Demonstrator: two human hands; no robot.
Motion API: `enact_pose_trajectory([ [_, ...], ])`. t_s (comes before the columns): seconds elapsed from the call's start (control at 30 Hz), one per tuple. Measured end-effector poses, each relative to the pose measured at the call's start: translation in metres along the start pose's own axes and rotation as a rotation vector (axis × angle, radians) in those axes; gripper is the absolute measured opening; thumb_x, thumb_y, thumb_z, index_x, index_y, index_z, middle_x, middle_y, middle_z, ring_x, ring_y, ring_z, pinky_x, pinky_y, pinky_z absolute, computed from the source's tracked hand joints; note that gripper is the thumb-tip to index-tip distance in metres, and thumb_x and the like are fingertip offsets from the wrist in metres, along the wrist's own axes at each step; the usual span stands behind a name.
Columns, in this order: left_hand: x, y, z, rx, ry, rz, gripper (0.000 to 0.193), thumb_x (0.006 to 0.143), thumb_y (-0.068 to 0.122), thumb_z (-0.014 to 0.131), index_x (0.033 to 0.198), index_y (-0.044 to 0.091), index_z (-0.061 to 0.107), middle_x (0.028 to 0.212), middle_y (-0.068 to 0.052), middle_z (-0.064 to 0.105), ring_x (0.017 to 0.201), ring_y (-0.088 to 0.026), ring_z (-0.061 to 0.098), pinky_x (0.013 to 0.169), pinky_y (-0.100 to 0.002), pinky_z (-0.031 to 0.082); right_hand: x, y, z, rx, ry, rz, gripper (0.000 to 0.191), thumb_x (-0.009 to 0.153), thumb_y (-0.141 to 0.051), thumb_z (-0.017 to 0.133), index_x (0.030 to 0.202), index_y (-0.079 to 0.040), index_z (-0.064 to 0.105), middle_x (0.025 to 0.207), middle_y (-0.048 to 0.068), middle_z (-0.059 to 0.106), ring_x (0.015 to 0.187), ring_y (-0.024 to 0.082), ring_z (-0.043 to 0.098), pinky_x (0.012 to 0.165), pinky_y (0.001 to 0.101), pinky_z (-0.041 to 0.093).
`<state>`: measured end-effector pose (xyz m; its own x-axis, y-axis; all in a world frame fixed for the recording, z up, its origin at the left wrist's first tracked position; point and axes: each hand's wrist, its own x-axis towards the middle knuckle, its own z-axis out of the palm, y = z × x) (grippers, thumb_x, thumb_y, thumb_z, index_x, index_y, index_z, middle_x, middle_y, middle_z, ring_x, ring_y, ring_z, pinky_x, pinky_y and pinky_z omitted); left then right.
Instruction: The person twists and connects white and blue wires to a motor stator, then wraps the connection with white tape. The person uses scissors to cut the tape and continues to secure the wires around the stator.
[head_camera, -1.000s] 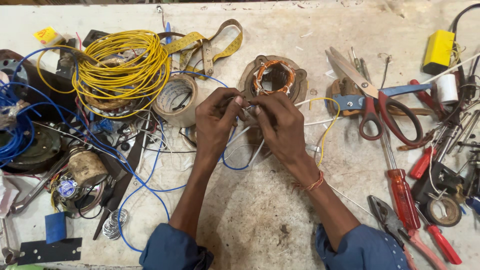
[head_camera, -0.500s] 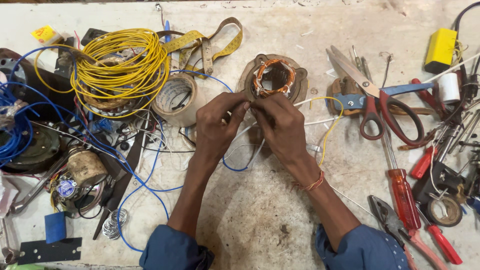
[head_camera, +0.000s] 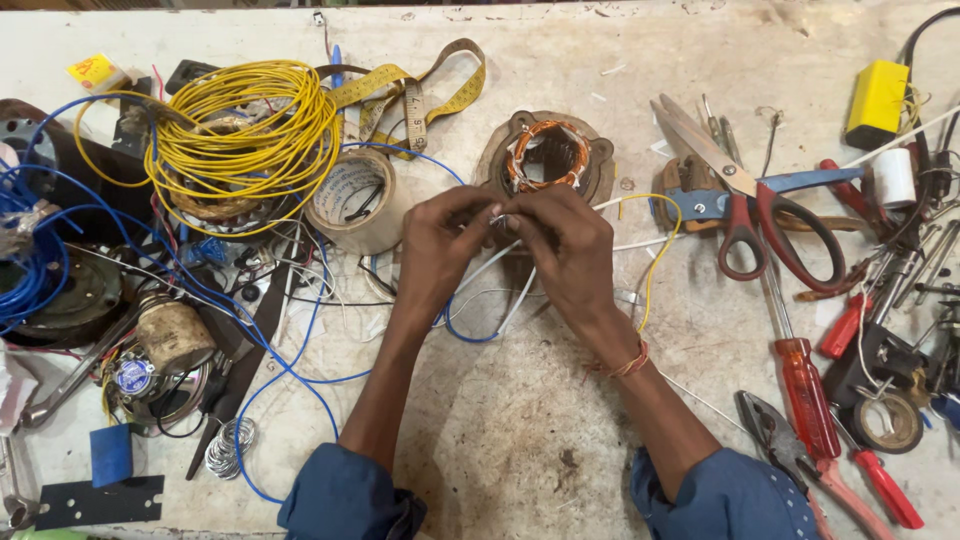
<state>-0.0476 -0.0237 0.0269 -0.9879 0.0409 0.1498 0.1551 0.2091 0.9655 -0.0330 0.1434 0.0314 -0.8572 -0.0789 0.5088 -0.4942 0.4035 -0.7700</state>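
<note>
White wire (head_camera: 478, 272) runs lower-left from fingers (head_camera: 497, 213), toward viewer.

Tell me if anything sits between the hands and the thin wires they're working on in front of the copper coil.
Nothing visible does. The left hand and right hand already pinch the thin wires at their fingertips, just in front of the copper coil. The tape roll and red-handled scissors lie off to the sides.

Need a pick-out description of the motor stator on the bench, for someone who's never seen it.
Start at the big coil of yellow wire at the bench's upper left, then move right past the roll of beige tape. Just above the person's left hand and right hand lies the round brown stator with copper windings. It is the only ring showing bare orange-copper wire inside.
</note>
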Motion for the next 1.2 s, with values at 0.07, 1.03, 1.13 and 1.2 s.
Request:
enact_pose_trajectory([
  [0.07, -0.003, 0.001, -0.001, 0.078, -0.040, 0.126, 0.015, 0.094, 0.011, 0.073, 0.105, 0.003, 0.078, 0.087, -0.004, 0.078, 0.072, -0.009, 0.069, 0.064, -0.025, 0.054, -0.001, 0.000, 0.000, 0.032, 0.024, 0.035, 0.012, 0.095, -0.004, 0.075, 0.107, -0.003, 0.075, 0.098, 0.008, 0.070, 0.081, 0.015, 0.072, 0.069, 0.0280, 0.058],
  [1.03, -0.001, 0.004, 0.007, 0.243, 0.196, 0.323, 0.013, 0.086, 0.002, 0.078, 0.099, 0.005, 0.077, 0.093, -0.005, 0.063, 0.077, -0.013, 0.064, 0.055, -0.026, 0.051, 0.005, 0.000, -0.005, -0.049, 0.006, -0.044, 0.015, 0.092, 0.003, 0.074, 0.105, -0.002, 0.076, 0.098, 0.009, 0.070, 0.083, 0.018, 0.074, 0.068, 0.0303, 0.059],
  [1.13, -0.004, 0.003, 0.008, 0.271, 0.122, 0.303, 0.012, 0.085, 0.002, 0.077, 0.097, 0.005, 0.076, 0.094, -0.005, 0.064, 0.076, -0.014, 0.065, 0.056, -0.027, 0.052, 0.004, 0.001, -0.004, -0.068, 0.021, -0.048, 0.014, 0.092, 0.001, 0.075, 0.106, -0.001, 0.075, 0.098, 0.009, 0.069, 0.082, 0.019, 0.073, 0.068, 0.0302, 0.058],
  [1.2, -0.009, 0.004, 0.008, 0.292, 0.090, 0.311, 0.011, 0.084, 0.003, 0.078, 0.095, 0.004, 0.074, 0.093, -0.005, 0.063, 0.074, -0.014, 0.064, 0.058, -0.028, 0.051, 0.003, 0.000, -0.004, -0.050, 0.021, -0.024, 0.013, 0.093, 0.000, 0.075, 0.107, -0.001, 0.074, 0.098, 0.010, 0.068, 0.081, 0.019, 0.072, 0.067, 0.0301, 0.057],
])
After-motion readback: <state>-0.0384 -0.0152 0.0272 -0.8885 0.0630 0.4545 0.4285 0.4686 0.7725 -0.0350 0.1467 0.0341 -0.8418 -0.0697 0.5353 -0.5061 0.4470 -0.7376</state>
